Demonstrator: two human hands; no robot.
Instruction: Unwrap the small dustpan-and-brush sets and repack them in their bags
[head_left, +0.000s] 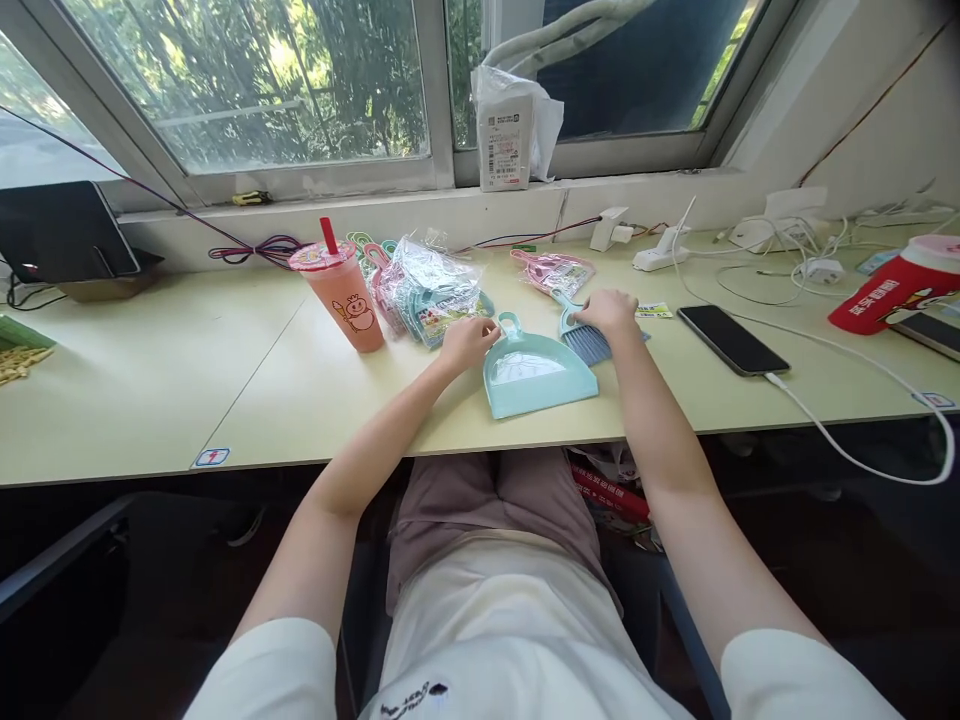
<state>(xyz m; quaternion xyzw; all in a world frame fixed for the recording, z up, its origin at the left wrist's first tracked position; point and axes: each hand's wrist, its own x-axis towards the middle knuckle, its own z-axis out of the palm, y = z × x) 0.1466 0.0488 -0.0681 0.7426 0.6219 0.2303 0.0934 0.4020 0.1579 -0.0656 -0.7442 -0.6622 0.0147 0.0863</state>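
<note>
A light-blue dustpan [540, 388] lies on the table in front of me, its looped handle pointing toward the window. My left hand [469, 342] is closed, with the fingertips at the dustpan's upper left edge beside the handle. Just right of the dustpan is a small light-blue hand brush [589, 345] with grey-blue bristles. The fingers of my right hand [609, 310] are wrapped round its handle and partly hide it. Behind my left hand sit several dustpan-and-brush sets in clear plastic [442, 290], pink and blue.
A pink drink cup [349, 305] with a red straw stands at left. A wrapped pink set [556, 270] lies behind the brush. To the right are a charging phone [731, 338], its white cable, a power strip [661, 250] and a red cup [892, 285]. A tablet [67, 230] stands far left.
</note>
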